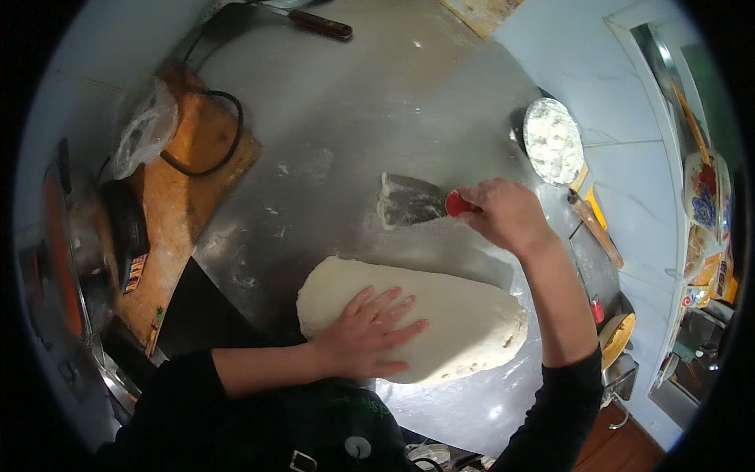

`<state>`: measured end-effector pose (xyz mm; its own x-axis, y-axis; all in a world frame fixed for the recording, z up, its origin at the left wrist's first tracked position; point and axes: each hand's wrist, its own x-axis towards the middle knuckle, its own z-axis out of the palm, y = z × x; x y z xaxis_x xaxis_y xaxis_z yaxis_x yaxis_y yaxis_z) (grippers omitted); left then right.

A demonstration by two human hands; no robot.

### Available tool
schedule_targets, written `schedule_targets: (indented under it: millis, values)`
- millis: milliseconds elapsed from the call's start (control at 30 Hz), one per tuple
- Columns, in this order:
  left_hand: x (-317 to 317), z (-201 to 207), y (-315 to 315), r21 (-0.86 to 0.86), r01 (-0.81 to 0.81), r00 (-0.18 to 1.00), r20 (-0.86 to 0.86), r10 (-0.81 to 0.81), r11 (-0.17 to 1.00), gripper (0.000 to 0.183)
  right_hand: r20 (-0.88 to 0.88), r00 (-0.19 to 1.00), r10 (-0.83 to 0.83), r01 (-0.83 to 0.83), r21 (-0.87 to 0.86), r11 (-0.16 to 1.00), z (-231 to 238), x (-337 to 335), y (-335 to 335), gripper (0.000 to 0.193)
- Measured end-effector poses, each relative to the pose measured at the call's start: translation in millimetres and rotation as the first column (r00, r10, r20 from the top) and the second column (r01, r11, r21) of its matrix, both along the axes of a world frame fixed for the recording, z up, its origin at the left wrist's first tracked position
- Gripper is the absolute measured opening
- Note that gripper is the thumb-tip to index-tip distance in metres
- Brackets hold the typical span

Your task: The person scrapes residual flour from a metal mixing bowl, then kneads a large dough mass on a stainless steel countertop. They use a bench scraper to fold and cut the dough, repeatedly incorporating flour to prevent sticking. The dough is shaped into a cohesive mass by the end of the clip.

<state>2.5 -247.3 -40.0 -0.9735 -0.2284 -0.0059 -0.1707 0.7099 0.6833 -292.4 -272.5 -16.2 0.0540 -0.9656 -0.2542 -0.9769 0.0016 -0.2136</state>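
Observation:
A large, thick slab of pale dough (464, 315) lies on the metal worktop in front of me. Flat on its left part rests my left hand (366, 334), fingers spread and holding nothing. Beyond the dough, my right hand (499, 211) is closed round the red handle of a dough scraper (413, 201). The scraper's wide metal blade points left, close to the worktop, with flour or dough along its far edge. Whether the blade touches the surface I cannot tell.
A bowl of flour (553, 141) stands at the right wall, near a wooden-handled tool (596, 228). At the left, a wooden board (197, 149) carries a plastic bag (147, 130) and a black cable. A dark-handled utensil (321, 23) lies at the far edge.

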Motion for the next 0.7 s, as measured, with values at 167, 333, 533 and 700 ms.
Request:
schedule_targets:
  millis: [167, 333, 533, 700]
  values:
    - [2.5, -4.9, 2.3, 0.041, -0.026, 0.999, -0.045, 0.027, 0.999, 0.061, 0.129, 0.983, -0.132, 0.136, -0.026, 0.990, 25.7, -34.8, 57.8, 0.026]
    - [0.2, -6.4, 5.0, 0.018, -0.034, 0.996, -0.082, 0.035, 0.999, 0.060, 0.039, 0.978, -0.204, 0.199, 0.104, 0.974, 18.8, -20.1, 73.5, 0.028]
    - [-1.1, -2.6, -0.8, 0.088, -0.005, 0.998, -0.056, 0.010, 0.996, 0.062, 0.029, 0.983, -0.181, 0.174, 0.158, 0.972, 3.8, 51.7, 28.4, 0.029]
    - [20.4, 6.9, -36.1, 0.587, -0.239, 0.936, -0.073, 0.345, 0.773, 0.059, 0.206, 0.950, -0.234, 0.262, -0.122, 0.957, 3.5, -12.4, 83.1, 0.029]
